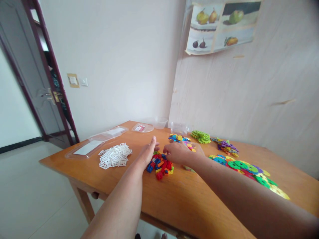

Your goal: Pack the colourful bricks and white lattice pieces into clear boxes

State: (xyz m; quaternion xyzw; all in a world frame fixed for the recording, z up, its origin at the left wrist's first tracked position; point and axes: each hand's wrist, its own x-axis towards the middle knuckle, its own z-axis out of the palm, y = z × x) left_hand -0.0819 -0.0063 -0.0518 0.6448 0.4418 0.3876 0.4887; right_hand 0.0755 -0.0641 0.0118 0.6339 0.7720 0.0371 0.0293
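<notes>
Red-and-blue blocks (160, 166): left hand (149, 151) beside them, cupped wide; right hand (176, 151) curled, contents I cannot tell. Hasty sweep might scatter blocks into white pieces (114, 156).

Left hand (147, 152) and right hand (178, 152), both bare.
Behind the left hand, the left forearm (124, 194) is uncovered and tapers toward it; behind the right hand, the right forearm (231, 187) shows the same bare, tapering form.
</notes>
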